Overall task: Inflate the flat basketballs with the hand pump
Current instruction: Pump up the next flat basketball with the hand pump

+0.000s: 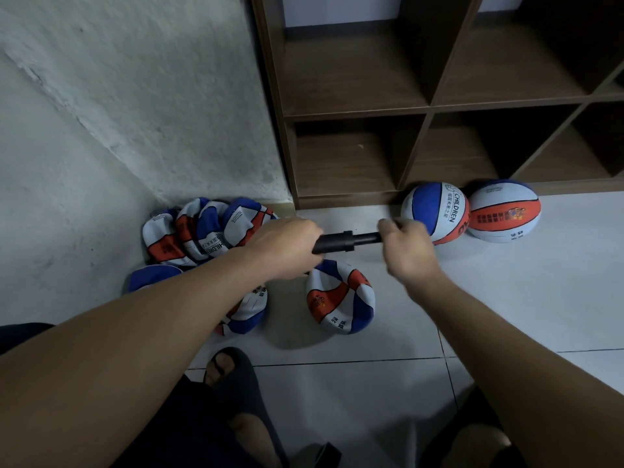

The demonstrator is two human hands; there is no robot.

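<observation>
**Pump in both hands, flat balls waiting on the floor**

The hand pump (341, 242) lies level at the centre of the frame, held off the floor between both hands; the left hand (287, 246) wraps its fingers round the thick black barrel, and the right hand (407, 244) is curled round the thinner end, where the handle would be, though the fingers hide it; whether a needle is fitted cannot be told.

By the look of it the pump is light, rigid plastic, best held as it is: one fist on the barrel, one on the handle; the needle end is likely the fragile part.

The half-flat ball (339, 297) sits just below the pump, dented and soft; it would probably fold under pressure, so it should be steadied near the valve, which is not visible here.

Counted: two round, full balls at centre right against the foot of the brown shelf unit (429, 106), the nearer ball (435, 211) touching the farther ball (504, 211); a heap of crumpled flat balls (202, 231) at centre left in the wall corner, perhaps four, the number unsure; another flat ball (248, 309) lies partly under the left forearm; one pump.
</observation>
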